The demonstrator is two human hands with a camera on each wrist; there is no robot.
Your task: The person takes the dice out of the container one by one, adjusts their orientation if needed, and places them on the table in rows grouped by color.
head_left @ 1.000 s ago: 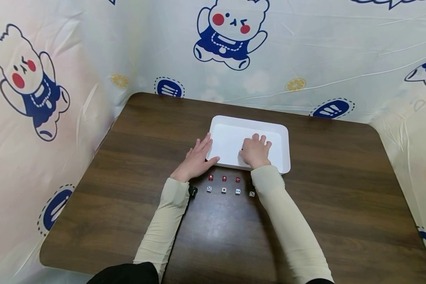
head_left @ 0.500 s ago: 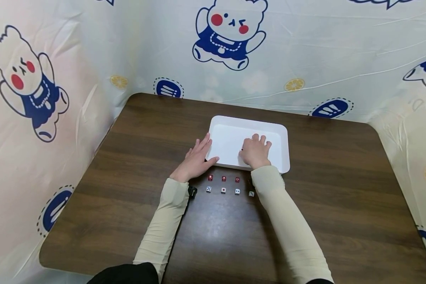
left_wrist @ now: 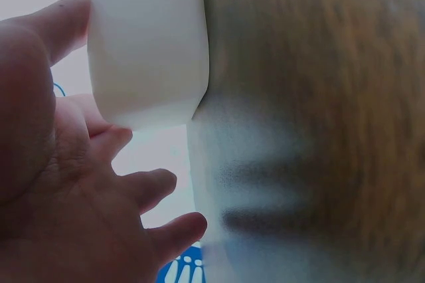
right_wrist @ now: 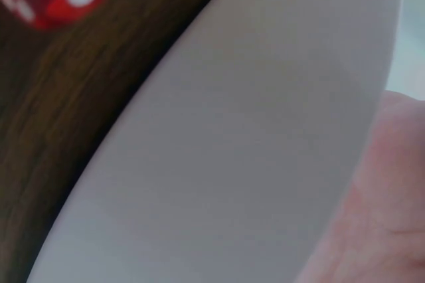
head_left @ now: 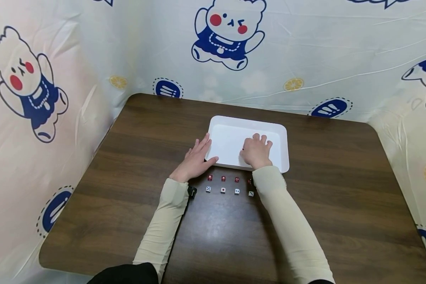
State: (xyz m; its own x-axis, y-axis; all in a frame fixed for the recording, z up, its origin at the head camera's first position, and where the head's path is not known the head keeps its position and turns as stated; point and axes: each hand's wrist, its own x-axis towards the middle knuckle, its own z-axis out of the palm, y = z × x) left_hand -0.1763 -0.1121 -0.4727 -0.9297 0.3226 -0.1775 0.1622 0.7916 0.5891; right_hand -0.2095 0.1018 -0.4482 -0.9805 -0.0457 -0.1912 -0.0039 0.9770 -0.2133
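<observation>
A white tray lies on the wooden table. My left hand rests at its near left corner, fingers spread and thumb over the rim; the left wrist view shows the thumb against the tray wall. Inside the tray, my right hand is low over the floor, thumb and forefinger drawn together at a small dark thing, too small to identify. The other fingers are spread. In the right wrist view the tray wall hides the fingertips.
Before the tray stand a row of red dice and a row of white dice, several in each. The right sleeve partly covers the rightmost red die. Printed curtains surround the table.
My right hand and sleeve have shifted slightly right, bringing the rightmost red die into view. My left hand stays at the tray corner. The whole head view has drifted a little.
</observation>
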